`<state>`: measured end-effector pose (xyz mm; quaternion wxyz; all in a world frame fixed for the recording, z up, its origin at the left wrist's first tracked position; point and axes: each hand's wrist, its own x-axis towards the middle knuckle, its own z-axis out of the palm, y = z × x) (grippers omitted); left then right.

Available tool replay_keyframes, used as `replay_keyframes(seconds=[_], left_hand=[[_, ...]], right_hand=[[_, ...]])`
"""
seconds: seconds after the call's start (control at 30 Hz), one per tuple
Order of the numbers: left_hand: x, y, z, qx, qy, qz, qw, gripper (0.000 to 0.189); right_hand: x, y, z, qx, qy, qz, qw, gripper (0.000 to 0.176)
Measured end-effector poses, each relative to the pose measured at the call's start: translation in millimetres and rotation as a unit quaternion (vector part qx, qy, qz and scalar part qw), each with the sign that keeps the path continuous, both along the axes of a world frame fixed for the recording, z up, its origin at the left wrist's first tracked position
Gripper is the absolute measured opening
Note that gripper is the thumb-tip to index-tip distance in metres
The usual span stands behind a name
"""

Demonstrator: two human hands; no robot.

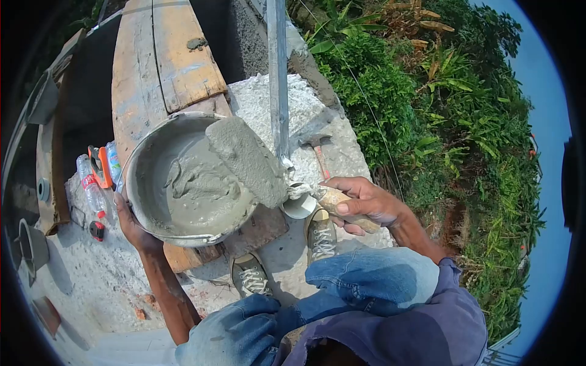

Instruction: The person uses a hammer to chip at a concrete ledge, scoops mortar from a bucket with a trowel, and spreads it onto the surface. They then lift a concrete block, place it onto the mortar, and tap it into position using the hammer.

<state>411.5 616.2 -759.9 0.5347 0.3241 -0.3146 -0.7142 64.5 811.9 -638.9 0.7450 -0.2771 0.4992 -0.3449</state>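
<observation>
right hand (366, 201) is closed all the way round the wooden handle of a trowel (329, 197). the blade pokes left over the right rim of the mortar pan (139, 160) and carries a thick slab of wet mortar (244, 158). left hand (131, 226) is curled onto the pan's near-left rim, fingers clamped on the edge. the pan sits over a wooden plank (177, 61), but i can't tell how much of its weight the plank takes.

stuff i'd worry about:
- that slab looks heavy and the blade is tilted. my guess is a small wrist roll drops it on the shoes (321, 235) or into the little white cup (299, 207) just beside the hand.
- the pan is held by one hand at one edge. with that much mix in it, it could tip toward the near side.
- the concrete slab (262, 104) ends on the right, with greenery well below, so a lean that way looks sketchy.
- a hammer (317, 149) lies near that edge, by the metal pole (278, 79), and could get knocked off.
- splashes could reach the water bottles (91, 190) on the left.
</observation>
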Motion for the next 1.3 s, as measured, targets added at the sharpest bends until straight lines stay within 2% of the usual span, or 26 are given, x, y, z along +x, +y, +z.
replay_keyframes(seconds=[0.07,0.1,0.17,0.2,0.27,0.33,0.43,0.5,0.53,0.6,0.63,0.7,0.87,0.93,1.0,1.07,1.13,1.17,1.23,1.3], left_hand=[[0.6,0.1,-0.7,-0.001,-0.004,0.003,1.0,0.058],[0.6,0.4,-0.6,-0.003,-0.007,0.006,1.0,0.057],[-2.1,1.0,1.2,-0.008,-0.002,0.01,1.0,0.057],[-3.0,1.3,2.0,-0.014,0.003,0.012,1.0,0.057],[-2.6,0.5,0.7,-0.02,0.011,0.004,1.0,0.057],[0.5,1.0,-1.4,-0.025,0.017,-0.008,1.0,0.057],[1.5,1.0,-2.5,-0.046,-0.017,-0.001,0.999,0.056],[-2.6,5.0,2.8,0.003,-0.013,0.026,1.0,0.056],[-3.5,5.1,4.8,0.003,-0.016,0.026,1.0,0.056],[-4.0,5.9,6.5,-0.018,-0.054,0.028,0.998,0.057],[-2.6,5.1,3.9,-0.014,-0.057,0.028,0.998,0.057],[1.9,2.6,-0.9,-0.019,-0.057,0.04,0.997,0.058],[-2.0,3.6,2.9,-0.018,-0.059,0.037,0.997,0.055],[-1.9,3.3,0.6,-0.016,-0.06,0.039,0.997,0.055],[2.9,1.5,-2.9,-0.001,-0.077,0.066,0.995,0.055],[8.2,-2.9,-8.9,-0.017,-0.071,0.048,0.996,0.055],[8.4,-1.5,-11.4,-0.031,-0.062,0.031,0.997,0.056],[7.5,-0.9,-11.4,-0.028,-0.063,0.034,0.997,0.056],[6.6,0.4,-9.5,-0.038,-0.059,0.041,0.997,0.056],[3.0,2.5,-3.1,-0.024,-0.032,0.012,0.999,0.056]], right_hand=[[-18.3,18.5,-9.8,0.009,-0.003,-0.112,0.994,0.05],[-27.8,24.3,-15.2,0.011,-0.004,-0.112,0.994,0.05],[-45.2,32.8,-29.5,0.034,0.025,-0.237,0.971,0.043],[-55.3,33.0,-40.6,0.035,0.023,-0.237,0.971,0.043],[-86.2,17.4,-69.8,0.046,0.091,-0.321,0.942,0.033],[-119.6,-14.1,-108.5,0.045,0.169,-0.334,0.926,0.03],[-181.3,-83.5,-170.8,0.012,0.283,-0.334,0.899,0.028],[-202.3,-130.9,-185.8,0.004,0.409,-0.314,0.857,0.031],[-211.2,-153.4,-187.6,-0.002,0.48,-0.295,0.826,0.034],[-242.9,-185.0,-203.8,-0.061,0.676,-0.156,0.718,0.041],[-247.2,-191.9,-206.9,-0.058,0.675,-0.153,0.72,0.041],[-243.1,-198.7,-204.5,-0.047,0.762,-0.082,0.641,0.044],[-195.9,-139.3,-192.0,0.006,0.751,-0.107,0.651,0.042],[-194.3,-106.5,-205.8,-0.036,0.743,-0.147,0.652,0.042],[-187.1,-76.6,-208.7,-0.037,0.741,-0.156,0.652,0.042],[-177.4,-55.8,-212.7,-0.045,0.74,-0.166,0.65,0.042],[-167.9,-33.2,-219.6,-0.055,0.77,-0.153,0.617,0.039],[-167.8,-25.7,-219.4,-0.059,0.752,-0.158,0.638,0.044],[-157.5,-7.8,-226.1,-0.096,0.767,-0.19,0.606,0.049],[-142.5,0.8,-209.7,-0.007,0.751,-0.163,0.64,0.053]])
